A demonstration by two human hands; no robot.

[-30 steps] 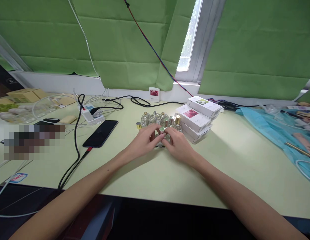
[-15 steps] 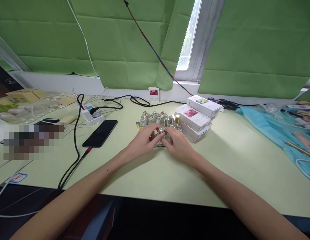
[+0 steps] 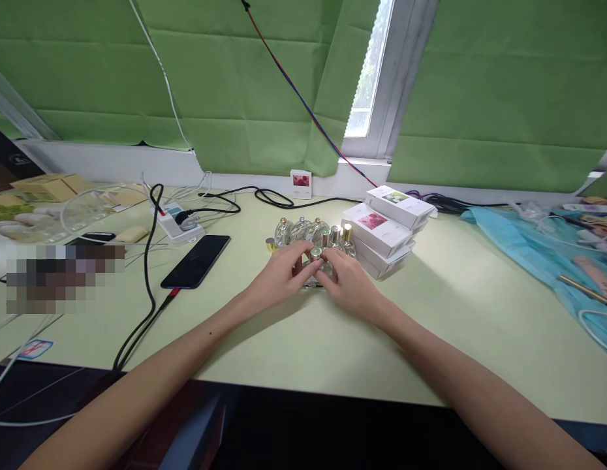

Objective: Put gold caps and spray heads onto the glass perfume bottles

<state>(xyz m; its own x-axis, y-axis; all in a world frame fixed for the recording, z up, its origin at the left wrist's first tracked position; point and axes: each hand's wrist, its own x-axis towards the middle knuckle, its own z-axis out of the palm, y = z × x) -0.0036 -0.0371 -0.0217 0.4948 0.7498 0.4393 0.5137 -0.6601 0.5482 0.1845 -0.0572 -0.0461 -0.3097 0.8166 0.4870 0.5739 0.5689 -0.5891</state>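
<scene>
A glass perfume bottle point(image 3: 313, 282) with a shiny pale green metallic cap point(image 3: 316, 252) stands on the table in front of me. My left hand point(image 3: 288, 269) grips it from the left, thumb and fingers curled about the cap. From the other side, my right hand point(image 3: 350, 279) closes its thumb and fingers on the same bottle. My fingers hide much of the glass. Just behind are several perfume bottles point(image 3: 301, 232), some capped on the right, others showing bare spray tops on the left. A loose gold cap point(image 3: 271, 245) sits left of them.
White printed boxes point(image 3: 382, 228) are stacked to the right of the bottles. One small box point(image 3: 301, 185) leans on the wall. Leftward lie a black phone point(image 3: 196, 262) on a cable and a power strip point(image 3: 179, 225). Blue plastic sheeting point(image 3: 509, 238) covers the far right.
</scene>
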